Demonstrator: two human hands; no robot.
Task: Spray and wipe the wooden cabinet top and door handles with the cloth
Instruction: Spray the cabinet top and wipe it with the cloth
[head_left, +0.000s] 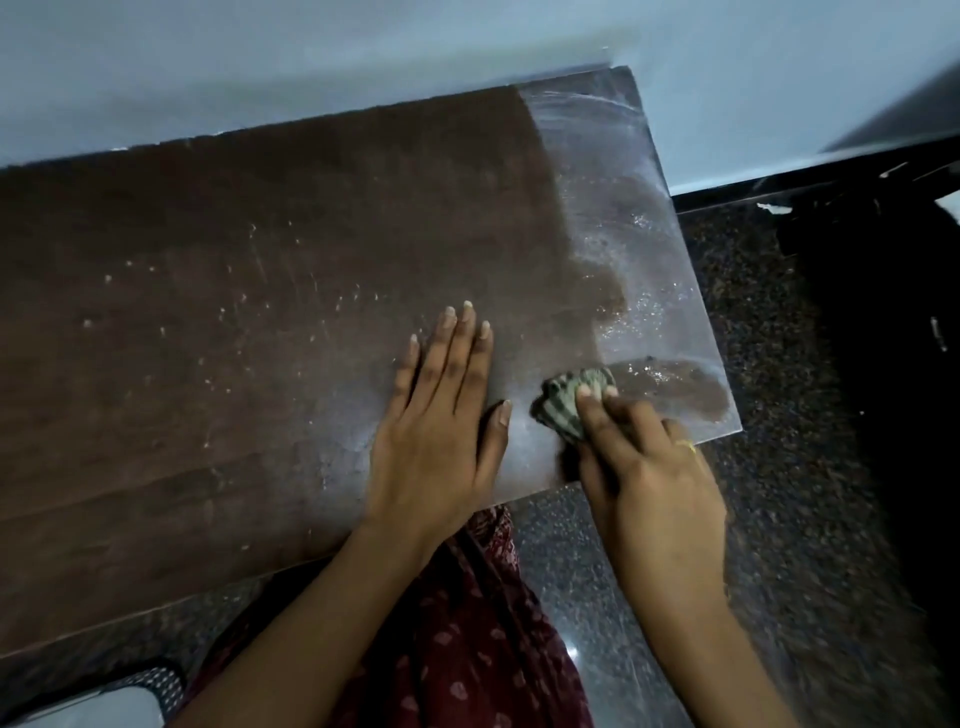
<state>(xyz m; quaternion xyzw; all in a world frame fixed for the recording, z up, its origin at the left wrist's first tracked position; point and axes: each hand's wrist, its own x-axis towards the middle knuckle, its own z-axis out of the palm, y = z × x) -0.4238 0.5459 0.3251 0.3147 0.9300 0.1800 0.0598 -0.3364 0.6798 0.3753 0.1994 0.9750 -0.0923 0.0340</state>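
The dark brown wooden cabinet top (260, 312) fills most of the view, with pale specks on its left half and a wet, shiny patch along its right end. My left hand (441, 426) lies flat on the top near the front edge, fingers apart, holding nothing. Just to its right, my right hand (644, 467) presses a bunched grey striped cloth (571, 405) onto the wood near the front right corner. No spray bottle or door handle is in view.
A pale wall (363, 52) runs behind the cabinet. Dark speckled granite floor (779, 364) lies to the right and in front. A dark object (883, 312) stands at the far right. My maroon patterned clothing (467, 649) hangs below the front edge.
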